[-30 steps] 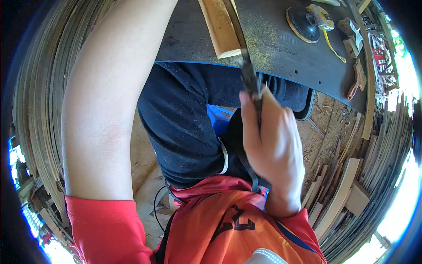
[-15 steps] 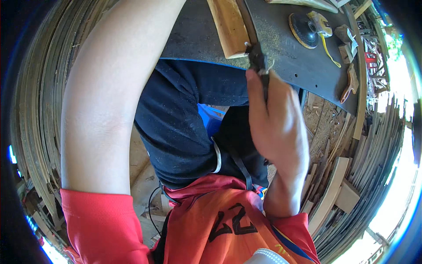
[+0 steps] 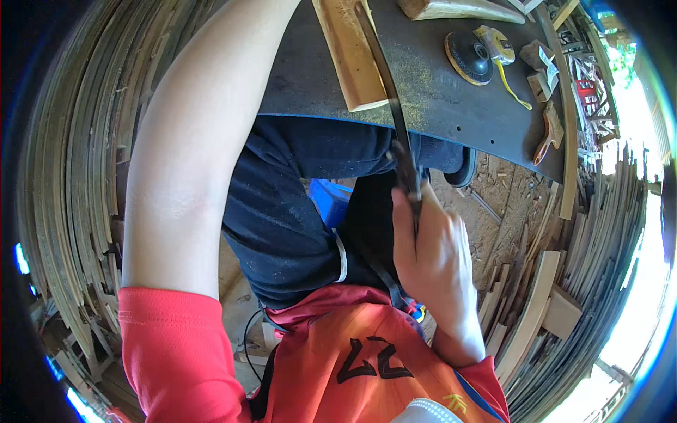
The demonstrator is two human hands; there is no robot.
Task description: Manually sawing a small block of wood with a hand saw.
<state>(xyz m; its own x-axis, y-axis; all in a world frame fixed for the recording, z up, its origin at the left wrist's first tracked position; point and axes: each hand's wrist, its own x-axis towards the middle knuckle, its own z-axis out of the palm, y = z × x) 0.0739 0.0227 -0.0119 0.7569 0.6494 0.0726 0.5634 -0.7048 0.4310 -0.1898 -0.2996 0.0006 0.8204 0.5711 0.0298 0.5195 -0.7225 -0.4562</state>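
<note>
My right hand (image 3: 431, 250) is closed around the handle of a long, narrow, dark saw-like tool (image 3: 398, 127), blurred at its handle end. The blade runs up along the right side of a pale yellow wooden piece (image 3: 345, 56), lying on a dark worktop (image 3: 296, 84) dusted with sawdust beside it. My left forearm (image 3: 183, 169) reaches up past the worktop's left end and leaves the frame at the top, so that hand is out of sight.
On the worktop lie a carved wooden piece (image 3: 451, 10), a round black disc (image 3: 465, 56), a yellow tape measure (image 3: 499, 44), small wood blocks (image 3: 539, 81) and a wooden-handled brush (image 3: 549, 134). Stacked boards line both sides (image 3: 70, 176). My knees are under the worktop edge.
My right hand and the tool moved forward along the wood half a second ago and are now drawn back toward my body. The worktop appears slightly lower in view.
</note>
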